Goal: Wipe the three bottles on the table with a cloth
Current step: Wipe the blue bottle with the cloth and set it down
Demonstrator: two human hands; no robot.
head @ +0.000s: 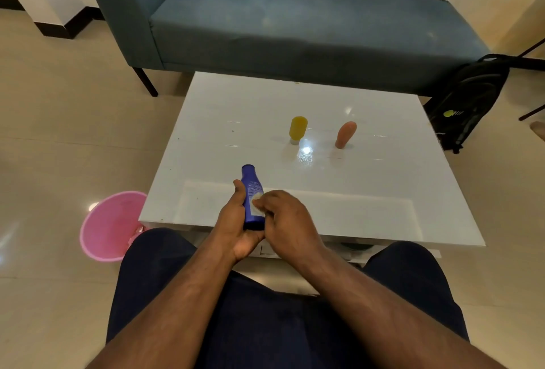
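blue bottle (251, 191): lower middle of frame, long way up-down, cap up | left hand (236, 221) grips it | right hand (287, 221) pinches white cloth (256, 198) against it | yellow bottle (298, 129), orange bottle (345, 134): upright on table (383, 191)

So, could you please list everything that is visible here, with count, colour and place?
blue bottle: 1, blue, held over the table's near edge
cloth: 1, white, pressed against the blue bottle
yellow bottle: 1, yellow, mid table
orange bottle: 1, orange, right of the yellow one
table: 1, white
sofa: 1, blue-grey, behind the table
bucket: 1, pink, floor left
backpack: 1, black, floor right
left hand: grips the blue bottle
right hand: holds the cloth
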